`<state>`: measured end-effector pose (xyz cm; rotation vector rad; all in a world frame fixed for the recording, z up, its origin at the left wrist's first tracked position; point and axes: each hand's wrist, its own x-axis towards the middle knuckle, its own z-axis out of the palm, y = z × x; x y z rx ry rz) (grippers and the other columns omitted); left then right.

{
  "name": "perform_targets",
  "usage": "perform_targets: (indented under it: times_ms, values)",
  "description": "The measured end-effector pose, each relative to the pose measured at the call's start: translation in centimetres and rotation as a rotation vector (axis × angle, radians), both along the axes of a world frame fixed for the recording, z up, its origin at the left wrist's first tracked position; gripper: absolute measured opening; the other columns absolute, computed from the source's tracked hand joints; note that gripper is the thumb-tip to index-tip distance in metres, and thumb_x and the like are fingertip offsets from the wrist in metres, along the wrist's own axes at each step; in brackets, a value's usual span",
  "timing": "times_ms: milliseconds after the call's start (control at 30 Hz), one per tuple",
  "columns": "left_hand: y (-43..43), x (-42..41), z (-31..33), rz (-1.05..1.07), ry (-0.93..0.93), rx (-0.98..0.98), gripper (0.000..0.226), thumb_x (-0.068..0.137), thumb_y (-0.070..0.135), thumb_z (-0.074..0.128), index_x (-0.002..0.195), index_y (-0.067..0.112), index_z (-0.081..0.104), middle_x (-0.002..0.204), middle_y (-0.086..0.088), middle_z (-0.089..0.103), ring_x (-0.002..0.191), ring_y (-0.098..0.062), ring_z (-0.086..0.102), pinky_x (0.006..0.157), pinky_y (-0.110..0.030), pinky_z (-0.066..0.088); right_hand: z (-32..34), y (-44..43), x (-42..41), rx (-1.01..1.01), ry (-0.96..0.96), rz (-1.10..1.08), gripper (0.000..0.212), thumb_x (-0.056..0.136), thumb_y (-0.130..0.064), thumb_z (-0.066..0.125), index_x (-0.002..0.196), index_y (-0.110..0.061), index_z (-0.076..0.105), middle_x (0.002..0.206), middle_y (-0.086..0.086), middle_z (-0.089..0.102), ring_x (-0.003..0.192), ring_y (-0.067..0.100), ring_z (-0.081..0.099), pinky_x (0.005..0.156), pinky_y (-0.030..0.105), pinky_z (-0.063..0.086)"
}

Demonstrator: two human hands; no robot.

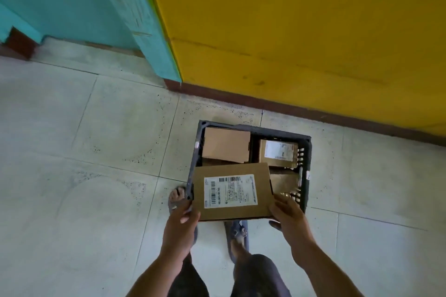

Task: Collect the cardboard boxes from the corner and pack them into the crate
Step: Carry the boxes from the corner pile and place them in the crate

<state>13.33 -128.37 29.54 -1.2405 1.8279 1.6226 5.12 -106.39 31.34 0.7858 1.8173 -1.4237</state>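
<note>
A dark grey plastic crate (306, 152) stands on the floor near the yellow wall. Inside lie a plain cardboard box (225, 144) at the far left and a smaller labelled box (277, 153) at the far right. I hold a flat cardboard box with a white barcode label (233, 191) over the crate's near side. My left hand (179, 220) grips its near left corner. My right hand (288, 216) grips its near right corner. The held box hides the near part of the crate.
A yellow wall (301, 31) with a dark red skirting runs behind the crate. A turquoise wall corner (135, 19) juts out at the left. Pale floor tiles (84, 176) spread to the left and right. My sandalled feet (237, 236) stand just before the crate.
</note>
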Motion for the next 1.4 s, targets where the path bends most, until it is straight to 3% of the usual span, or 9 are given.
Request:
perform_targets:
  times_ms: [100,200,367,633,800,967,1100,1233,1400]
  values:
    - [-1.6,-1.6,-5.0,-0.086,0.026,-0.05,0.023,0.099,0.031,0.044,0.102,0.024,0.065,0.103,0.01,0.067,0.096,-0.005,0.063,0.064,-0.009,0.05,-4.8,-1.7,0.4,0.052,-0.011,-0.057,0.012,0.093,-0.013,0.059,0.095,-0.024,0.064,0.101,0.003,0.071,0.096,0.022,0.065,0.08,0.037,0.052]
    - [-2.6,-2.6,-11.2,-0.159,0.0,-0.121,0.02,0.099,0.033,0.044,0.106,0.031,0.062,0.109,0.007,0.064,0.099,-0.009,0.063,0.077,-0.027,0.056,-9.8,-2.5,0.1,0.081,0.004,-0.055,0.017,0.093,-0.014,0.059,0.092,-0.029,0.067,0.105,0.004,0.07,0.099,0.022,0.066,0.089,0.043,0.053]
    - [-2.4,-3.6,-19.5,-0.252,-0.046,-0.199,0.031,0.086,0.048,0.042,0.108,0.038,0.062,0.107,0.007,0.066,0.098,-0.014,0.065,0.076,-0.043,0.058,-16.8,-2.9,-1.1,0.16,0.068,-0.049,0.016,0.094,-0.021,0.057,0.102,-0.033,0.065,0.095,-0.009,0.071,0.088,0.008,0.066,0.075,0.028,0.053]
    - [-2.0,-10.2,-26.2,-0.246,0.066,-0.253,0.03,0.09,0.017,0.051,0.117,0.026,0.06,0.112,0.003,0.068,0.091,-0.012,0.067,0.068,-0.029,0.055,-25.3,-3.4,-7.0,0.324,0.234,0.115,0.017,0.097,-0.024,0.052,0.094,-0.04,0.053,0.081,-0.021,0.06,0.067,-0.009,0.057,0.055,0.008,0.043]
    - [-1.1,-12.4,-28.6,-0.372,0.008,-0.312,0.048,0.089,0.02,0.051,0.136,0.026,0.042,0.133,0.008,0.052,0.097,-0.007,0.058,0.058,-0.012,0.041,-29.4,-3.7,-8.9,0.322,0.196,0.253,0.025,0.098,-0.033,0.046,0.119,-0.029,0.06,0.106,-0.012,0.064,0.082,0.0,0.059,0.054,0.007,0.038]
    - [-0.7,-12.0,-28.8,-0.483,0.009,-0.453,0.065,0.086,0.023,0.053,0.145,0.02,0.026,0.15,-0.001,0.032,0.136,-0.021,0.037,0.104,-0.046,0.044,-30.5,-3.1,-8.9,0.319,0.16,0.295,0.033,0.098,-0.032,0.045,0.13,-0.031,0.054,0.113,-0.009,0.067,0.081,-0.001,0.06,0.053,0.007,0.038]
    - [-0.7,-12.2,-28.6,-0.491,-0.012,-0.396,0.074,0.089,0.021,0.055,0.152,0.024,0.015,0.157,0.002,0.02,0.142,-0.018,0.028,0.111,-0.042,0.035,-30.8,-2.8,-8.8,0.308,0.145,0.29,0.034,0.098,-0.032,0.046,0.131,-0.032,0.053,0.116,-0.008,0.066,0.089,0.008,0.062,0.058,0.013,0.04]
    - [-1.2,-12.4,-28.9,-0.345,-0.082,-0.242,0.068,0.079,0.031,0.052,0.143,0.036,0.029,0.142,0.007,0.047,0.115,-0.016,0.057,0.085,-0.037,0.054,-30.6,-2.8,-8.9,0.274,0.137,0.26,0.027,0.097,-0.032,0.048,0.122,-0.03,0.058,0.112,-0.008,0.068,0.09,0.007,0.062,0.063,0.016,0.043]
    - [-1.5,-11.4,-29.2,-0.323,-0.045,-0.228,0.057,0.079,0.032,0.05,0.134,0.041,0.04,0.13,0.013,0.057,0.115,-0.013,0.057,0.091,-0.045,0.052,-30.7,-2.5,-8.5,0.276,0.117,0.264,0.028,0.097,-0.032,0.047,0.122,-0.03,0.058,0.108,-0.011,0.067,0.081,-0.002,0.06,0.059,0.013,0.042]
